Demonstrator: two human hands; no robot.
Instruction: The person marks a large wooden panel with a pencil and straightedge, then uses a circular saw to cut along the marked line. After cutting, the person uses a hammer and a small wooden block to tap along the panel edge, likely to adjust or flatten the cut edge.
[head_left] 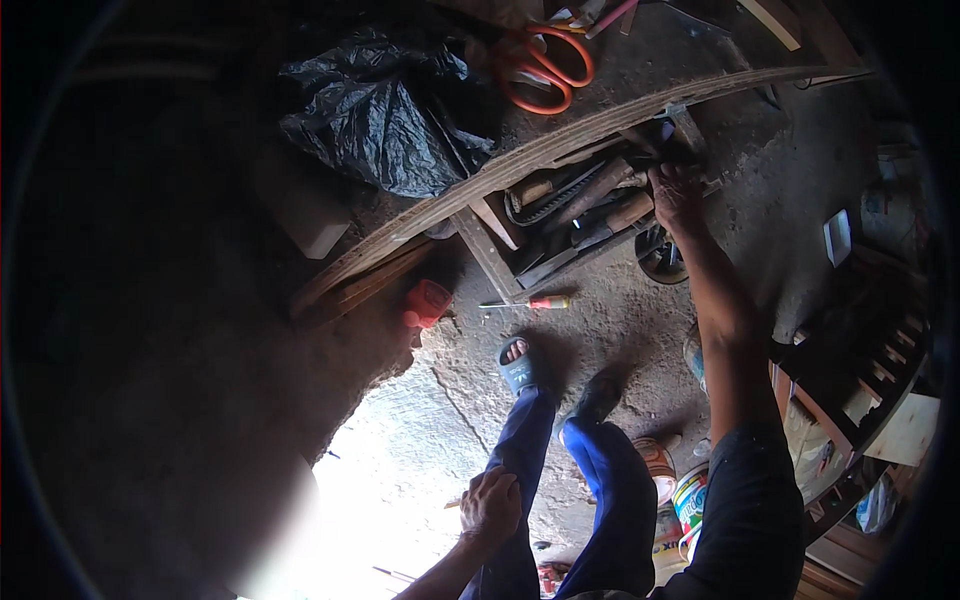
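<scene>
Wooden toolbox (pixel 497 268) holds handled tools; right hand (pixel 677 196) reaches in, grip unclear; left hand (pixel 490 506) rests loosely closed.

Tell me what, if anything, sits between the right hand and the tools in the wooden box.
Nothing visible does: the right hand is already in the wooden box, resting on the wooden-handled tools. The left hand rests on the person's knee.

Orange-handled scissors (pixel 545 65), crumpled black plastic bag (pixel 385 110), red-handled screwdriver (pixel 527 302) on concrete floor (pixel 600 320), paint tins (pixel 675 500)
</scene>
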